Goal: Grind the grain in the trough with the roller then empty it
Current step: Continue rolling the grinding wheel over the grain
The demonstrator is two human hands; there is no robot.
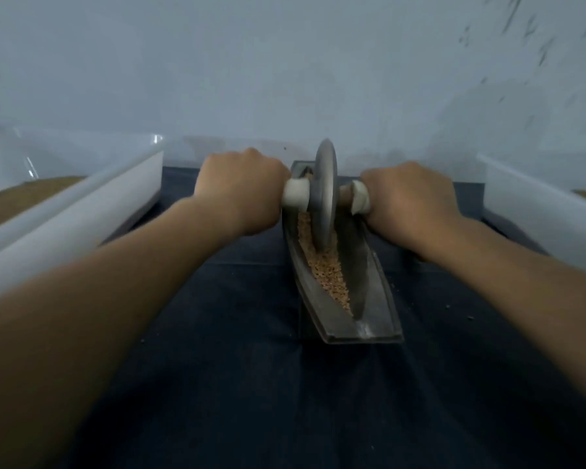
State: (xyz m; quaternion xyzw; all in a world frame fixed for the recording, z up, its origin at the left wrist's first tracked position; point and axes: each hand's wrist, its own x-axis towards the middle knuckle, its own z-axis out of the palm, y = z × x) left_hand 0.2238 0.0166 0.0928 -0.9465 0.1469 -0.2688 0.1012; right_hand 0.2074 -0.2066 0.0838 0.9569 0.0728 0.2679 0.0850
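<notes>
Your left grip [241, 187] was curled tight round the left end of the roller's axle, knuckles up, just left of centre in the frame. Your right grip [410, 198] was wrapped the same way round the right end, just right of centre. Between them a white collar [295, 195] showed on the axle beside your left grip, and a second white collar [359, 199] sat beside your right. The roller [325, 198], a thin grey disc, stood upright on its edge between the two collars. Its lower rim was down in the channel of the trough [381, 299] and its top rose above your knuckles. It sat toward the far end of the trough, near the middle of the frame.

The trough was a long, dark, boat-shaped piece running from the centre of the frame down toward the lower right of centre, and its near end was square and flat. The grain [329, 275], tan and coarse, lay in a narrow strip along the bottom of the channel. It touched the disc's rim and stretched from there toward the near end, stopping short of it.

The trough rested on a dark cloth [217, 333] spread over the tabletop, which filled the lower half of the frame. A few pale crumbs [471, 318] lay on the cloth at the right, apart from the trough. A white bin [82, 218] stood at the left edge of the frame with a brown, sandy fill [21, 204] inside it, and another white bin [538, 214] stood at the right edge. A pale wall [285, 62] filled the upper half
</notes>
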